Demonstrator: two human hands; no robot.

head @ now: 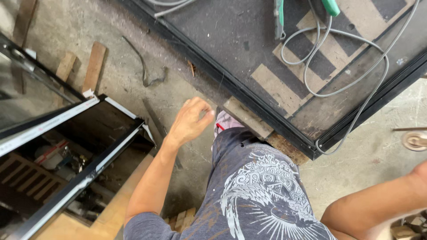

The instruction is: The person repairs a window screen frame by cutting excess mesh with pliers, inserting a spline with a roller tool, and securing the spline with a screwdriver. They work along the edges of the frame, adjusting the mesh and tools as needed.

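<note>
L hand [189,121] hangs over the grey concrete floor [124,75], fingers [205,108] loosely apart, holding nothing, just beside a flat wooden block [247,117] under the black-framed dark panel [249,40]. R hand out of frame, only forearm visible; can't tell.

We counted one bare left hand [190,121], two short brown wooden offcuts [94,66] lying on the concrete floor, one large black-framed panel [275,66], one looping grey cable [347,62], two green tool handles [331,6], and one round metal caster [416,140].
</note>
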